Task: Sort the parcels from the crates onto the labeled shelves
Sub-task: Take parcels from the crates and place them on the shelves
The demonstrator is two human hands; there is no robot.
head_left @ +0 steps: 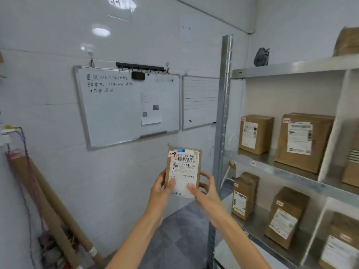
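Note:
A small brown parcel (183, 167) with a white shipping label and a red sticker at its top left is held upright in front of the white wall. My left hand (162, 188) grips its lower left edge, thumb on the label. My right hand (204, 188) grips its lower right edge, thumb on the label and fingers behind. To the right stands a metal shelf unit (225, 113). Its middle shelf (258, 162) and lower shelf (252, 226) hold several brown labelled boxes, such as one box (255, 133). No crates are in view.
A whiteboard (126, 105) and a smaller board (200, 101) hang on the wall ahead. Cardboard tubes (48, 206) lean in the left corner above a heap of clutter. A dark grey bag (261, 57) and a brown box (347, 42) sit on the top shelf. Grey floor lies below.

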